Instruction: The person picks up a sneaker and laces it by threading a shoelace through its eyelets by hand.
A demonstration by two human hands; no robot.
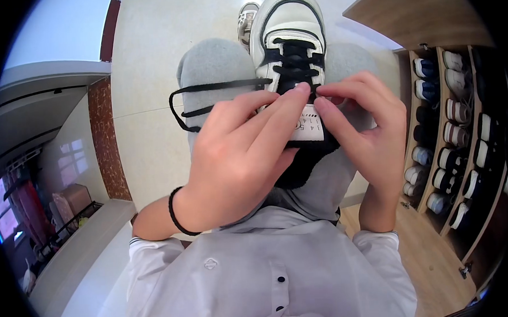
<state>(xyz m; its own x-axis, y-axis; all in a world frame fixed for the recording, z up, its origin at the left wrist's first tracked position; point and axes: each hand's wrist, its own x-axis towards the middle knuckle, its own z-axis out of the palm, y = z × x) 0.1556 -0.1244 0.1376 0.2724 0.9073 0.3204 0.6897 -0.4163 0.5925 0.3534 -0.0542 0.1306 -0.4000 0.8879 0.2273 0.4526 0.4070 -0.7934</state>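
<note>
A white and black sneaker (291, 26) rests between my knees, toe pointing away from me. Its black lace (296, 60) criss-crosses the tongue, and a long loose loop hangs over the left knee. The white label (309, 125) on the tongue faces up. My left hand (245, 145) lies over the left side of the shoe opening, fingertips at the upper eyelets; what it pinches is hidden beneath the fingers. On the right side, my right hand (368, 116) has thumb and forefinger closed around the lace near the top eyelet.
Another shoe (248, 20) stands on the tiled floor (148, 67) beyond the sneaker. To the right is an open wooden shoe cabinet (432, 207) holding several pairs, its door (423, 15) swung out. A pink box (71, 201) sits at the left.
</note>
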